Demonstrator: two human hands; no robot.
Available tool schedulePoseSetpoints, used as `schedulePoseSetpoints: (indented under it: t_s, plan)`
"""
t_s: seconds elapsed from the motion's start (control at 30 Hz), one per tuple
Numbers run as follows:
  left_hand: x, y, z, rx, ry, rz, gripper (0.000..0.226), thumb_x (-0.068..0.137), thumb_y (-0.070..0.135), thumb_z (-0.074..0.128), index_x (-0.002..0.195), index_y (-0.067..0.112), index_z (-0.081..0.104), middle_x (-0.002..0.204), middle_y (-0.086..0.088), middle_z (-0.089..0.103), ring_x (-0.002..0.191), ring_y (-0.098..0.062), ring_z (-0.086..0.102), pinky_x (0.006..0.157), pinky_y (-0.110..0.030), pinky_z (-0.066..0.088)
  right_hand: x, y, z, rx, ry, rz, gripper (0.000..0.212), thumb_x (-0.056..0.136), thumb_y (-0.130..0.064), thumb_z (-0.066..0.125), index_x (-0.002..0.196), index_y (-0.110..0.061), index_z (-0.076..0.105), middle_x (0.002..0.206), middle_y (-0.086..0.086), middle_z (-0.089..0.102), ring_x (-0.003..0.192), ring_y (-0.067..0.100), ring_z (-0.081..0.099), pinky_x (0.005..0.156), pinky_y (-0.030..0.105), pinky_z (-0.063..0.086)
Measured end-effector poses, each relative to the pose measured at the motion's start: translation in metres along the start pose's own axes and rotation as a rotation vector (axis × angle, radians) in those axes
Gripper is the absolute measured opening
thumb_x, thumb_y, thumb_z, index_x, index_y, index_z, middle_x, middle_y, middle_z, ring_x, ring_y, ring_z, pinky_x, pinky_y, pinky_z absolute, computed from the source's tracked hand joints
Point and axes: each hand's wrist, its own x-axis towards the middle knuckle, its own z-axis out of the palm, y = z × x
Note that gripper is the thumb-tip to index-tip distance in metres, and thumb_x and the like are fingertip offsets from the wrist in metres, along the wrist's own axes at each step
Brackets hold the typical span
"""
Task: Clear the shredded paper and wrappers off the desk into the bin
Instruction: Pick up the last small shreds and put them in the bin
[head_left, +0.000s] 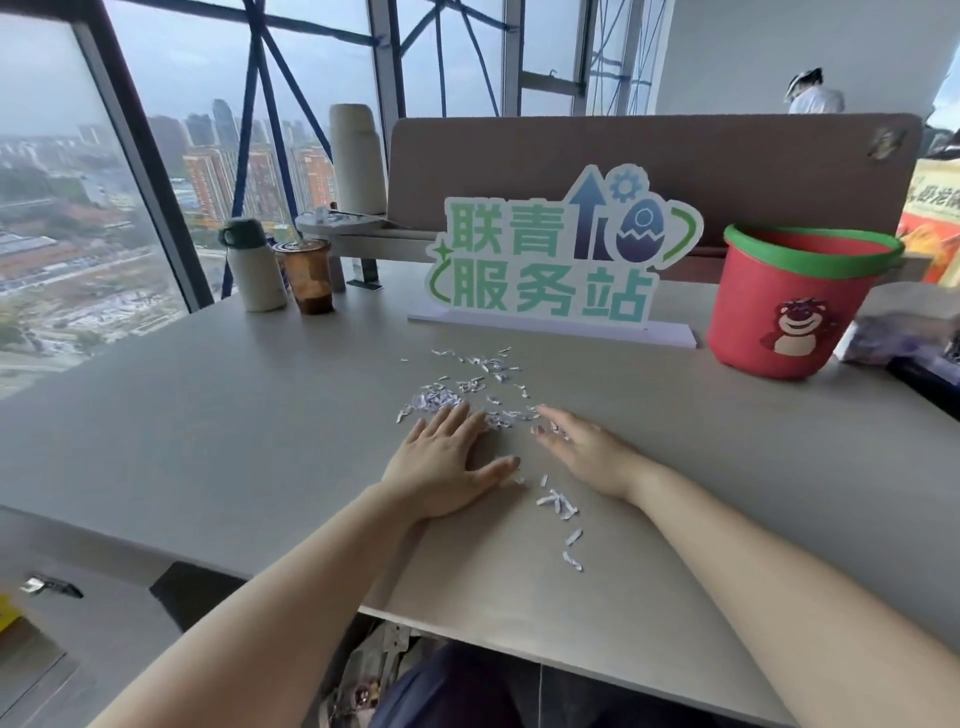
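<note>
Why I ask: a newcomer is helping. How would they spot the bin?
On the grey desk, look right of the green-lettered sign. The bin is the red bucket with a green rim and bear sticker; the flask and cup are far left.

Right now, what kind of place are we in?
Probably a high-rise office workstation: a grey desk with a divider panel behind it, a tall window overlooking city towers, and a cutout sign on the desk.
</note>
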Motion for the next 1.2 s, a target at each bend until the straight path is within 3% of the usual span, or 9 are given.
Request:
schedulePoseSetpoints:
  t_s: [0.07, 0.13, 0.27, 0.33, 0.5, 0.83, 1.03, 1.2]
  plan:
    - [-0.001, -0.007, -0.003, -0.079, 0.085, 0.006, 0.079, 0.081, 0.072, 0.03, 0.146, 0.03, 0.014, 0.159, 0.005, 0.007, 0.146, -0.012, 0.0, 0.12, -0.034, 0.0, -0.014, -0.002, -0.006, 0.093, -0.024, -0.017, 0.092, 0.072, -0.072, 0.044, 0.145, -0.022, 0.017, 0.156, -0.001, 0.019, 0.142, 0.015, 0.022, 0.115, 0.027, 0.016]
    - [-0.009, -0.018, -0.006, -0.092, 0.096, 0.004, 0.09, 0.071, 0.081, 0.024, 0.146, 0.032, 0.012, 0.159, 0.005, 0.006, 0.146, -0.012, -0.001, 0.119, -0.033, -0.001, -0.032, 0.002, -0.009, -0.047, -0.088, -0.049, 0.125, 0.047, -0.092, 0.038, 0.147, -0.025, 0.004, 0.158, -0.005, 0.005, 0.145, 0.011, 0.008, 0.119, 0.029, 0.009]
    - [-0.03, -0.027, -0.008, 0.006, -0.032, 0.009, 0.116, 0.052, 0.095, 0.021, 0.146, 0.032, -0.004, 0.158, 0.006, -0.011, 0.144, -0.012, -0.016, 0.12, -0.034, -0.007, -0.06, 0.007, -0.002, -0.369, -0.168, -0.111, 0.142, 0.032, -0.098, 0.031, 0.145, -0.024, -0.013, 0.157, -0.008, -0.015, 0.143, 0.004, -0.012, 0.119, 0.028, -0.002]
    - [-0.034, -0.025, -0.007, 0.063, -0.045, 0.034, 0.115, 0.054, 0.094, 0.022, 0.145, 0.032, -0.008, 0.157, 0.005, -0.014, 0.143, -0.012, -0.02, 0.12, -0.035, -0.008, -0.057, 0.003, 0.002, -0.353, -0.134, -0.065, 0.141, 0.034, -0.098, 0.03, 0.145, -0.023, -0.014, 0.157, -0.005, -0.015, 0.144, 0.008, -0.011, 0.12, 0.031, 0.0]
    - [-0.023, -0.026, -0.005, 0.068, -0.024, -0.025, 0.11, 0.059, 0.091, 0.021, 0.146, 0.029, -0.007, 0.158, 0.004, -0.011, 0.144, -0.012, -0.015, 0.121, -0.038, -0.004, -0.031, -0.004, 0.007, -0.319, -0.049, 0.037, 0.12, 0.06, -0.083, 0.042, 0.146, -0.018, -0.009, 0.158, -0.002, -0.011, 0.146, 0.012, -0.006, 0.12, 0.033, 0.002]
    - [0.052, -0.054, -0.003, 0.017, 0.031, -0.076, 0.094, 0.074, 0.081, 0.021, 0.146, 0.028, -0.005, 0.158, 0.006, -0.007, 0.146, -0.01, -0.007, 0.121, -0.037, 0.001, 0.068, -0.006, 0.016, -0.235, 0.033, -0.033, 0.109, 0.068, -0.077, 0.047, 0.147, -0.019, 0.001, 0.159, -0.002, 0.002, 0.146, 0.014, 0.007, 0.12, 0.033, 0.012]
    - [0.102, -0.076, -0.011, -0.132, 0.126, -0.179, 0.081, 0.083, 0.072, 0.015, 0.147, 0.025, 0.0, 0.159, 0.004, -0.004, 0.145, -0.01, -0.006, 0.12, -0.035, -0.002, 0.125, 0.005, 0.005, 0.08, 0.129, 0.039, 0.085, 0.08, -0.069, 0.035, 0.146, -0.019, 0.017, 0.157, 0.001, 0.018, 0.144, 0.017, 0.019, 0.117, 0.034, 0.016]
    - [0.136, -0.092, -0.014, -0.113, 0.074, -0.252, 0.088, 0.081, 0.074, 0.017, 0.148, 0.019, 0.003, 0.159, -0.001, 0.0, 0.146, -0.015, -0.002, 0.12, -0.036, 0.0, 0.162, 0.012, 0.003, 0.051, 0.08, 0.051, 0.071, 0.09, -0.059, 0.028, 0.146, -0.019, 0.016, 0.158, 0.0, 0.013, 0.145, 0.016, 0.012, 0.117, 0.033, 0.01]
